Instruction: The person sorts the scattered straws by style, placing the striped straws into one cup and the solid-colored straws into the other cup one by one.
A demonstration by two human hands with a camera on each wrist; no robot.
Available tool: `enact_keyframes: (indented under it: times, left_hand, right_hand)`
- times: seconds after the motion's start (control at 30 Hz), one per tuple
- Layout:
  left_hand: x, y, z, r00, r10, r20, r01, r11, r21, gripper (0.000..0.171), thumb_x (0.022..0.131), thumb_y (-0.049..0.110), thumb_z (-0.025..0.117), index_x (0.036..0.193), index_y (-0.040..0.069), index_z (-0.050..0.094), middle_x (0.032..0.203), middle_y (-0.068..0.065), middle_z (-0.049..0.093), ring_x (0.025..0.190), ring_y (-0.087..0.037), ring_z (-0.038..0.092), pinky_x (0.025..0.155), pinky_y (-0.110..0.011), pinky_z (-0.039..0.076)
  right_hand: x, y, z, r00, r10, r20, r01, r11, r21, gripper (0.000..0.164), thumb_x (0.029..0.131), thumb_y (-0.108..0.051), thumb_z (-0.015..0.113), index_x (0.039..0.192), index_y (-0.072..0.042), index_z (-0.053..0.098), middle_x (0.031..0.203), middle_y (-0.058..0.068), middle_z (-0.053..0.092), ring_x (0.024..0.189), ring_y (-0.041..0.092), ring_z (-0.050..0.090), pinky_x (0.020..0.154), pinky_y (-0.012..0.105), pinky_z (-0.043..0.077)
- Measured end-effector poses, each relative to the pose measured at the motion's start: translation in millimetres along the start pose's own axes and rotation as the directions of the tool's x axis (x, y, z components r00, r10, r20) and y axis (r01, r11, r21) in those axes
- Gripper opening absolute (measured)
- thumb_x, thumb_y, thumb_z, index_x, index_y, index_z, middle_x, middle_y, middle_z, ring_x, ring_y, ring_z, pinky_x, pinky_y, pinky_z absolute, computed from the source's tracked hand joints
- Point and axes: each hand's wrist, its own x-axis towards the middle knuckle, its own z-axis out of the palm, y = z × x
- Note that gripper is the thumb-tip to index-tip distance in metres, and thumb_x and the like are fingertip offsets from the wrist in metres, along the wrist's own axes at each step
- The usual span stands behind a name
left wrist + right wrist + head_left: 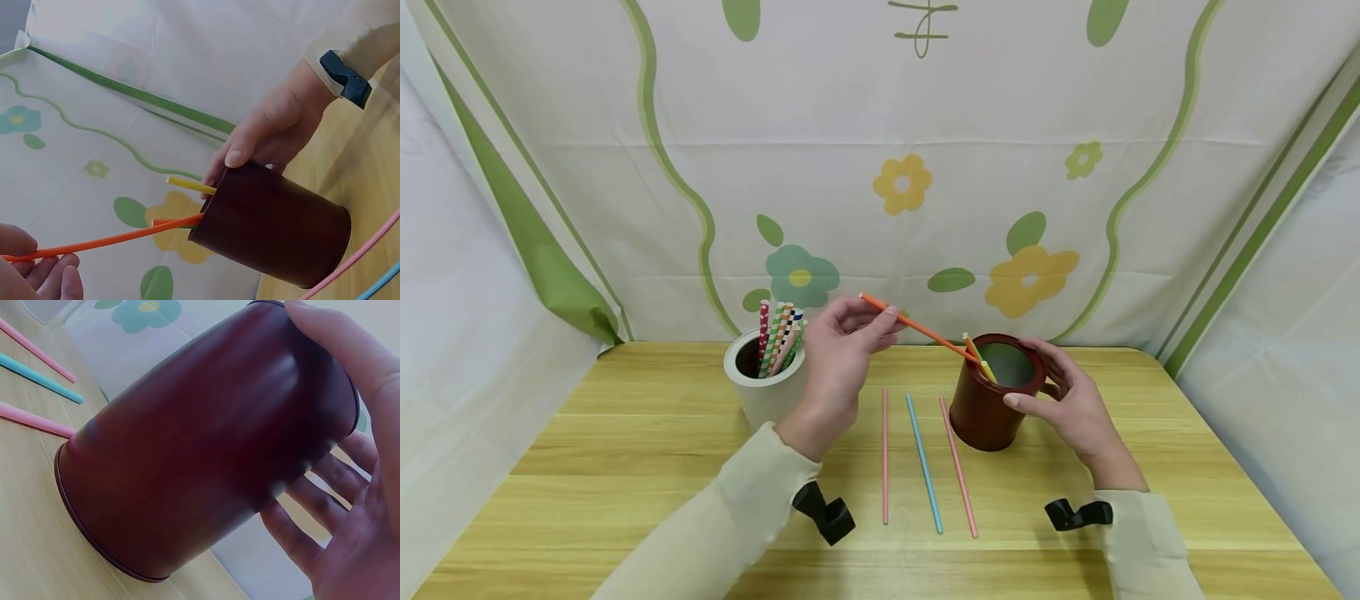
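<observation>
My left hand (838,354) pinches an orange paper straw (921,327) near its upper end, between thumb and fingers. The straw slants down to the right, its lower end inside the mouth of a dark red can (988,417). Around the can's rim curls my right hand (1075,404), thumb toward the front and fingers behind. The can stands upright on the table. Yellow and orange straw ends, one of them a yellow straw (190,184), poke above its rim; their lower parts are hidden inside.
On the wooden table (647,483) lie a pink straw (885,458), a blue straw (925,467) and another pink straw (959,467). A white cup (756,404) with several patterned straws (775,337) stands left, partly behind my left hand. Flowered cloth (820,192) hangs behind.
</observation>
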Motion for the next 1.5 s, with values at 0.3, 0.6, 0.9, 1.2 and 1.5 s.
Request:
enact_keyframes:
  times: [0.3, 0.6, 0.9, 1.2, 1.5]
  left_hand:
    - [1.4, -6.1, 3.5, 0.998, -0.065, 0.026, 0.064, 0.997, 0.031, 0.016, 0.097, 0.005, 0.079, 0.111, 0.003, 0.073, 0.106, -0.011, 0.079, 0.096, -0.020, 0.082, 0.091, -0.035, 0.065]
    - [4.0, 0.1, 2.3, 0.973, -0.186, 0.140, 0.149, 0.959, 0.240, 0.013, 0.096, 0.014, 0.082, 0.106, 0.007, 0.077, 0.105, -0.010, 0.082, 0.090, -0.023, 0.082, 0.080, -0.034, 0.065]
    - [25.9, 19.5, -1.0, 0.891, -0.326, 0.316, 0.153, 0.870, 0.468, 0.012, 0.093, 0.014, 0.085, 0.100, 0.006, 0.078, 0.101, -0.011, 0.083, 0.090, -0.028, 0.083, 0.080, -0.036, 0.065]
    - [40.6, 26.8, 5.0, 0.846, -0.378, 0.377, 0.100, 0.806, 0.584, 0.009, 0.090, 0.010, 0.085, 0.093, 0.005, 0.078, 0.099, -0.011, 0.081, 0.077, -0.023, 0.082, 0.075, -0.033, 0.065]
    - [47.5, 27.7, 23.1, 0.815, -0.405, 0.414, 0.030, 0.743, 0.669, 0.006, 0.089, 0.009, 0.085, 0.088, 0.007, 0.079, 0.095, -0.009, 0.081, 0.081, -0.028, 0.083, 0.073, -0.034, 0.065]
  right_hand:
    - [1, 0, 1, 1.000, 0.000, 0.005, 0.000, 1.000, -0.005, 0.082, 0.092, -0.008, 0.085, 0.163, -0.020, 0.046, 0.153, -0.005, 0.057, 0.133, -0.003, 0.055, 0.101, 0.013, 0.045]
    - [2, -1, 2, 1.000, 0.004, 0.009, -0.004, 1.000, -0.003, 0.083, 0.092, -0.009, 0.085, 0.163, -0.018, 0.045, 0.152, -0.007, 0.058, 0.132, -0.002, 0.055, 0.101, 0.014, 0.045]
    - [1, 2, 3, 1.000, 0.001, 0.005, -0.001, 1.000, -0.007, 0.082, 0.092, -0.009, 0.085, 0.163, -0.020, 0.046, 0.152, -0.009, 0.058, 0.132, -0.002, 0.055, 0.100, 0.015, 0.045]
    - [0, 3, 2, 1.000, 0.005, 0.002, -0.005, 1.000, 0.000, 0.081, 0.093, -0.008, 0.084, 0.163, -0.022, 0.046, 0.153, -0.009, 0.057, 0.133, -0.002, 0.055, 0.100, 0.015, 0.045]
    - [0, 3, 1, 1.000, 0.001, 0.001, -0.001, 1.000, -0.005, 0.081, 0.093, -0.008, 0.084, 0.163, -0.021, 0.046, 0.151, -0.011, 0.058, 0.132, -0.002, 0.055, 0.100, 0.016, 0.046]
